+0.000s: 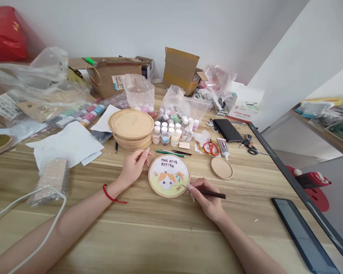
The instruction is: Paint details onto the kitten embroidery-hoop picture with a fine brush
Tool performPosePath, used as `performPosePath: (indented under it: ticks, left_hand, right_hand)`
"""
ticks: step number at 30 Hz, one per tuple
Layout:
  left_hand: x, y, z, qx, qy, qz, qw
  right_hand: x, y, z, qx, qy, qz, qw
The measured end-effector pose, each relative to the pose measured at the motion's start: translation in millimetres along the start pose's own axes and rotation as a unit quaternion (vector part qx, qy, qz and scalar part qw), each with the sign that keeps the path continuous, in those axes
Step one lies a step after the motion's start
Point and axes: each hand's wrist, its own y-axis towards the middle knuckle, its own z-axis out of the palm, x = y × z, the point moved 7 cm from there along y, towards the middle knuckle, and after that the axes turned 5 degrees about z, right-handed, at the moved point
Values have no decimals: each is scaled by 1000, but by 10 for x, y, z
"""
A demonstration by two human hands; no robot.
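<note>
A round wooden plaque (157,192) lies flat on the table, its white and yellow face bearing a cat's head with orange ears, a small orange figure and the lettering "THE KITE KITTEN". My right hand (208,198) grips a slim tool with a dark handle (214,194). Its thin tip reaches over the lower right of the cat's face; whether it touches the surface I cannot tell. At the plaque's upper left edge is my left hand (134,166), fingers loosely bent and apart, close to the rim. A red cord bracelet circles that wrist.
Behind the plaque stand stacked wooden discs (131,125) and several white-lidded jars (165,127). To the right lie red-handled scissors (210,147), a glue tube (223,148), a small wooden tray (221,168) and a phone (303,232). A white cable (53,228) crosses above my left forearm.
</note>
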Motion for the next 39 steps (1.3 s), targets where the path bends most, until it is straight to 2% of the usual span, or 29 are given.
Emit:
performPosePath:
  ticks: [3, 12, 19, 39]
  left_hand:
    - [5, 2, 8, 4, -1, -4, 1000]
    - [38, -8, 43, 21, 0, -18, 1000]
    - [18, -6, 50, 26, -3, -12, 1000]
    - [-3, -13, 54, 30, -5, -10, 999]
  right_hand:
    - [4, -22, 33, 16, -34, -12, 999]
    - [33, -7, 22, -8, -84, -36, 996]
    - [-4, -16, 41, 10, -79, -31, 996]
    - [-34, -10, 31, 5, -63, -2, 998]
